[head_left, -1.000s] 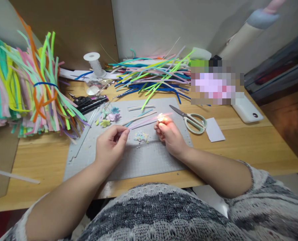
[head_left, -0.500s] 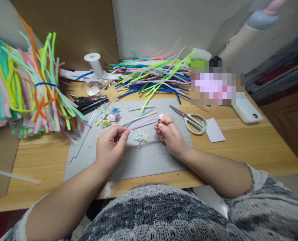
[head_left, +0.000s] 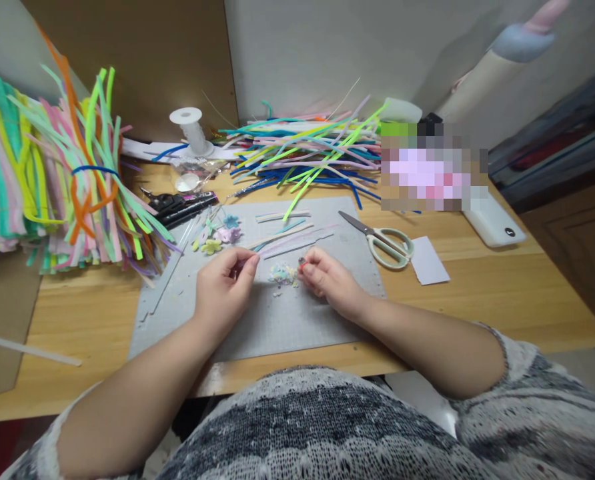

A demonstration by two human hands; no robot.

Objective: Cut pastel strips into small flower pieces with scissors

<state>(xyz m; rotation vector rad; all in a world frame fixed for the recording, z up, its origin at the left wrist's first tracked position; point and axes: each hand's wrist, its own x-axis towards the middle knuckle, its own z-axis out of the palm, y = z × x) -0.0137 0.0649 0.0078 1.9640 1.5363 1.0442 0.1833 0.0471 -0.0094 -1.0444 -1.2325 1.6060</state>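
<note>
My left hand (head_left: 226,283) is closed in a pinch over the left of the mat, with the near end of a thin pale purple pipe cleaner (head_left: 287,243) at its fingertips. The strip stretches right, above the grey cutting mat (head_left: 277,333). My right hand (head_left: 330,280) is wrapped around a small lighter (head_left: 302,264); its metal top and a bit of red show, while the rest is hidden in the fingers. Between the hands lies a small heap of pastel clippings (head_left: 281,273). Behind my left hand are several pastel flowers (head_left: 220,235).
Scissors with pale green handles (head_left: 390,248) lie at the mat's right edge beside a white card (head_left: 430,260). Colourful pipe cleaners (head_left: 307,150) are piled at the back, and a tied bundle (head_left: 92,170) stands left. A spool (head_left: 195,133) and a white power bank-like block (head_left: 495,220) sit further off.
My right hand has moved down and left with the lighter, away from the strip. The bright glow at the lighter's top is gone. My left hand has barely moved.
</note>
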